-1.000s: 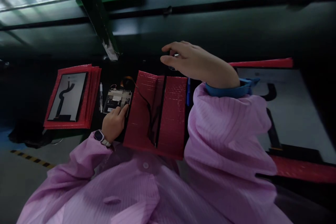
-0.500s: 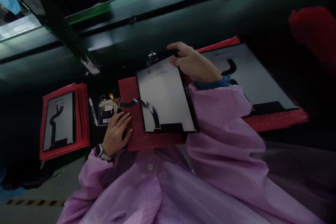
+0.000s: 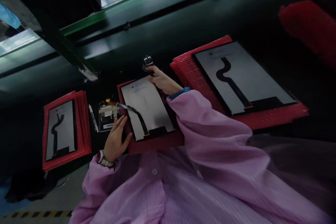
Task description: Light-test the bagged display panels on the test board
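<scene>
A grey display panel (image 3: 149, 106) with a black flex cable lies on a red bubble-wrap sheet (image 3: 154, 143) in front of me. My right hand (image 3: 162, 80) grips the panel's far top corner, beside a small metal clip (image 3: 147, 62). My left hand (image 3: 117, 141) rests flat, fingers apart, on the red sheet's left edge. Just left of that hand sits a small circuit board (image 3: 108, 116), which the panel's cable reaches toward.
A stack of red sheets with another panel (image 3: 60, 129) lies at the left, a white pen (image 3: 93, 113) beside it. A larger panel (image 3: 243, 77) on red wrap sits at the right. A red bundle (image 3: 309, 24) is at the far right. The worktop is dark.
The panel has come down flat onto the red sheet and my right hand has slid to its far corner. My left hand stayed on the sheet's left edge.
</scene>
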The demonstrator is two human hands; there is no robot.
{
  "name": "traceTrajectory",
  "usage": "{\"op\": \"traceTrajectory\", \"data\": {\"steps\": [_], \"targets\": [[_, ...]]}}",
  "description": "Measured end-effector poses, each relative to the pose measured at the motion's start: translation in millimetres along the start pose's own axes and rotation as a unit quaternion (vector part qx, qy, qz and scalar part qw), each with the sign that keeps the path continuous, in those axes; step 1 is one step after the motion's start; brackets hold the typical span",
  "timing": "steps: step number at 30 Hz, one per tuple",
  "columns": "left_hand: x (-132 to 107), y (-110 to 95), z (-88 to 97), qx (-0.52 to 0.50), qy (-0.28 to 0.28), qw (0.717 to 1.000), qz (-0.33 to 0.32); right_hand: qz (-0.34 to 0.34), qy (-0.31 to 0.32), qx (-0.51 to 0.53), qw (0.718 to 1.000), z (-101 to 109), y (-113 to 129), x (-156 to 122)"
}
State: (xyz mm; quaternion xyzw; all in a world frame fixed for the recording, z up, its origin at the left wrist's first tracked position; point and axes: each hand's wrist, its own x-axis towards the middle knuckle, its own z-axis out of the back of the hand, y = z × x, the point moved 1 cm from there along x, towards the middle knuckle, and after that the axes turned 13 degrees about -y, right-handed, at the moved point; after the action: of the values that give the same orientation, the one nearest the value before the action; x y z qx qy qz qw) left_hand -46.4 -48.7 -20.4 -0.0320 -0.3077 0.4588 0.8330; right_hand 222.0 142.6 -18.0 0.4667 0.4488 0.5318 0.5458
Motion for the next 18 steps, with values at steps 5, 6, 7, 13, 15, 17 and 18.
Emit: {"op": "traceTrajectory", "data": {"steps": [5,6,7,13,15,17,18], "targets": [[5,-7,0.0,0.056,-0.008,0.998,-0.04,-0.025,-0.053,-0.099,0.993,-6,-2,-1],[5,-8,0.0,0.073,-0.015,0.996,-0.041,-0.018,-0.066,-0.116,0.991,-6,-1,-3],[5,-8,0.0,0.089,-0.021,0.995,-0.043,-0.008,-0.078,-0.132,0.988,-6,1,-6],[14,-17,15.3,0.117,-0.075,0.987,-0.079,0.122,-0.115,-0.195,0.966,-13,25,-28],[26,-18,27.8,0.109,-0.12,0.982,-0.095,0.178,-0.025,-0.183,0.967,-25,34,-36],[44,-14,38.4,0.105,-0.172,0.974,-0.106,0.217,0.104,-0.142,0.96,-41,40,-46],[54,-8,41.3,0.111,-0.189,0.97,-0.105,0.227,0.167,-0.11,0.953,-50,41,-51]]}}
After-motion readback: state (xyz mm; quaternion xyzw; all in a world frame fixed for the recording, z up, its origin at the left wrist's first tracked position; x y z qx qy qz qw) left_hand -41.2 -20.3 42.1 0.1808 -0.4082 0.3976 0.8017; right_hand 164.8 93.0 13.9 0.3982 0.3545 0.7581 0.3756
